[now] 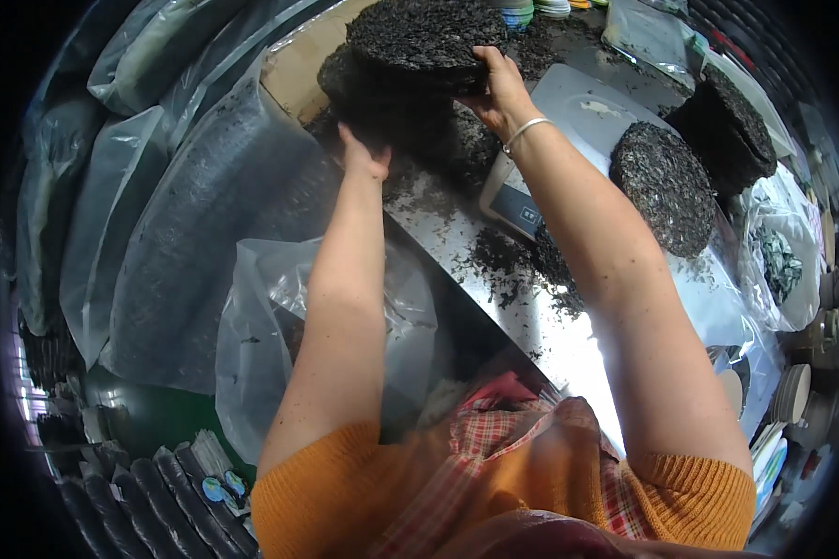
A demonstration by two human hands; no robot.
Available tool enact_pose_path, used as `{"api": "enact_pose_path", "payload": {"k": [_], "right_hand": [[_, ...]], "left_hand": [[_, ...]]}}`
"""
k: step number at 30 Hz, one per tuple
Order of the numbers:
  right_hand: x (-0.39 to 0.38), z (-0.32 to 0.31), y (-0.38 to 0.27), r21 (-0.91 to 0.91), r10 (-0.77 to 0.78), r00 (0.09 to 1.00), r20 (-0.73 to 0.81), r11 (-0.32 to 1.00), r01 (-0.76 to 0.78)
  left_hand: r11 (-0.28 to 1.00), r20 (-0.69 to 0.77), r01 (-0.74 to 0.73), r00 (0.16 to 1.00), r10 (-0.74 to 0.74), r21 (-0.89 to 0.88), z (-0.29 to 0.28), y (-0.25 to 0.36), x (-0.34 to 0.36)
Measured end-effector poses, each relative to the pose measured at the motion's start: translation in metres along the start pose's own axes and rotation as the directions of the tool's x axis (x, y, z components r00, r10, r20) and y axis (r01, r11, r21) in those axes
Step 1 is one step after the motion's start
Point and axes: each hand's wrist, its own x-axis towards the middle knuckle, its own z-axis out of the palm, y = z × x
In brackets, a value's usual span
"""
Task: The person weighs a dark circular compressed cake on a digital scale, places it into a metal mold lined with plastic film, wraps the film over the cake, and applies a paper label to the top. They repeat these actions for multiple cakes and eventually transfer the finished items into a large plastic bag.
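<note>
So both hands are up at the far end of the desk (pixel 494 279), clamped on a stack of round pressed tea cakes (pixel 419 47). The right hand (pixel 496 88) grips the right rim of the top dark disc, fingers curled over the edge, and the left hand (pixel 364 154) presses against the lower left side of the stack, so the hands sit apart with the pile squeezed between them. Loose crumbs (pixel 503 261) are scattered all over the metal top, so I'd guess these cakes shed easily. Best bet is even pressure from both sides, with the stack kept level so the top one doesn't slide off. Another cake (pixel 662 186) leans by a digital scale (pixel 569 140) near the right edge, and big clear bags of loose leaf (pixel 224 233) lie along the left edge.
</note>
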Motion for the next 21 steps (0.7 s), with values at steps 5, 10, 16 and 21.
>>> {"api": "enact_pose_path", "payload": {"k": [5,10,16,21], "right_hand": [[-0.001,-0.024,0.001,0.157,0.054,0.998,0.036,0.986,-0.059],[-0.03,-0.015,-0.007,0.28,0.065,0.991,0.117,0.955,-0.095],[-0.069,0.008,-0.026,0.574,-0.136,0.974,0.182,0.819,0.007],[-0.049,0.002,-0.004,0.654,-0.127,0.989,0.078,0.755,0.045]], "left_hand": [[0.987,0.239,-0.096,0.969,0.062,0.13,-0.007,-0.007,-0.011],[0.985,0.294,-0.174,0.94,0.171,-0.016,-0.013,-0.002,-0.02],[0.914,0.388,-0.311,0.833,0.394,-0.262,-0.075,0.035,-0.042],[0.922,0.266,-0.368,0.883,0.387,-0.121,-0.152,0.015,-0.135]]}}
